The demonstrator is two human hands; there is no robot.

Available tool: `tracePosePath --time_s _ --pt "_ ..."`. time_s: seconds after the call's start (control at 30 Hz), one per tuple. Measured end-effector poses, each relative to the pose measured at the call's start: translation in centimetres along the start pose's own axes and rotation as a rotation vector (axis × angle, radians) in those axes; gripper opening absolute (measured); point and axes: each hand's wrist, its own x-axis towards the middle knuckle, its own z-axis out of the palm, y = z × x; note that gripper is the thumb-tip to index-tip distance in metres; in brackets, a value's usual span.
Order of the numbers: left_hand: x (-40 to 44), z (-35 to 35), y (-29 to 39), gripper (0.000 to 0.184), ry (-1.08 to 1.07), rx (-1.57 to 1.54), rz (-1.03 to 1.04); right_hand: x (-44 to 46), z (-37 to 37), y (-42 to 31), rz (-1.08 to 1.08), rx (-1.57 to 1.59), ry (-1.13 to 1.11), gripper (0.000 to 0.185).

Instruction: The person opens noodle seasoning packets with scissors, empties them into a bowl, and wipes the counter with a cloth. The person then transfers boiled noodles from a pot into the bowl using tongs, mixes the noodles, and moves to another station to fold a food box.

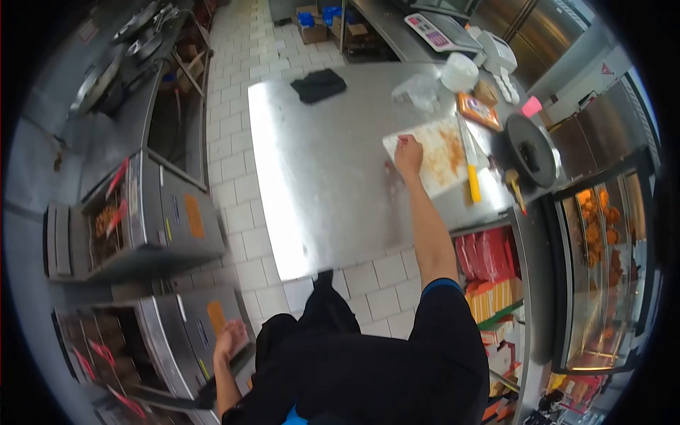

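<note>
My right hand [409,153] reaches out over the left side of a white cutting board [428,180], its fingers curled closed. Whatever it may hold is hidden. Orange-brown smears mark the board, and a knife with a yellow handle [474,183] lies along the board's right side. My left hand [230,339] hangs low on the left beside a steel fryer-like unit [185,329]. Its fingers look loosely open, though blurred, and I see nothing held in them.
A black cloth [318,86] lies on the steel table [319,163]. To the right are a black pan [531,150], a brush [516,190], an orange packet [479,111] and a scale [432,32]. A glass cabinet [602,283] holds fried food. White floor tiles [234,142] run along the left.
</note>
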Motion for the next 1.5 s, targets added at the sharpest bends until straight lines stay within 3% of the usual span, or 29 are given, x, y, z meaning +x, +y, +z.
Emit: tracePosePath --time_s 0.27,0.4,0.47,0.53,0.57,0.63,0.7,0.8,0.83,0.93,1.03,1.13,1.23,1.27,1.3,1.33,1.37,1.4,1.47,1.5 --pt "6.8 -2.6 13.3 0.030 0.038 0.162 -0.091 15.3 7.9 0.2 0.352 -0.352 0.062 0.047" --pt "16.8 -4.1 20.8 0.027 -0.168 0.399 -0.234 15.9 8.6 -1.6 0.476 -0.544 0.086 0.050" --pt "22.8 -5.4 23.7 0.024 -0.303 0.710 -0.118 15.8 8.5 -3.2 0.462 -0.647 0.029 0.051" --pt "28.4 -7.8 25.5 0.018 -0.290 0.611 0.000 15.6 8.6 -4.2 0.500 -0.721 -0.019 0.055" --pt "28.2 -7.1 28.7 0.016 -0.232 0.568 0.027 15.3 9.3 -4.3 0.544 -0.751 -0.063 0.059" --pt "29.0 -5.7 34.0 0.015 -0.189 0.512 0.092 14.6 11.6 -1.7 0.473 -0.814 0.143 0.066" --pt "32.0 -6.5 36.8 0.014 -0.231 0.469 0.025 17.0 10.7 -6.3 0.797 -0.690 0.101 0.071" --pt "34.2 -5.5 41.7 0.016 -0.292 0.560 0.050 18.4 11.8 -6.2 0.895 -0.666 0.073 0.064" --pt "36.1 -5.6 42.1 0.018 -0.331 0.629 0.161 18.1 12.1 -6.4 0.886 -0.702 0.033 0.060" --pt "38.1 -3.1 46.9 0.018 -0.389 0.699 0.096 15.5 13.5 -9.5 0.828 -0.798 0.048 0.055" --pt "40.7 0.2 52.5 0.018 -0.456 0.814 -0.007 15.9 14.6 -9.7 0.839 -0.847 0.129 0.064" --pt "45.4 3.8 59.4 0.019 -0.585 0.810 -0.051 18.4 14.7 -9.6 1.082 -0.779 0.296 0.080" --pt "52.2 5.8 65.1 0.020 -0.531 0.809 0.138 22.0 15.2 -3.3 1.168 -0.751 0.201 0.084" --pt "55.9 5.6 66.0 0.019 -0.488 0.792 0.253 22.6 16.8 -0.1 1.161 -0.882 0.314 0.078" --pt "59.9 4.4 66.6 0.018 -0.402 0.836 0.336 23.6 16.5 -0.4 1.230 -0.778 0.312 0.066" --pt "60.3 3.0 68.9 0.017 -0.299 1.041 0.440 24.7 16.1 -1.0 1.299 -0.678 0.312 0.056" --pt "60.6 2.4 71.4 0.016 -0.195 1.240 0.544 23.4 16.3 3.6 1.199 -0.794 0.228 0.052" --pt "62.3 0.1 72.6 0.017 -0.220 1.170 0.494 22.9 16.7 8.6 1.493 -0.608 0.426 0.055" --pt "64.1 -3.5 74.3 0.017 -0.207 1.048 0.349 26.4 16.9 2.7 1.552 -0.854 0.553 0.063" --pt "62.7 -5.0 76.2 0.016 -0.158 1.014 0.260 26.9 16.7 2.5 1.501 -0.801 0.412 0.067"
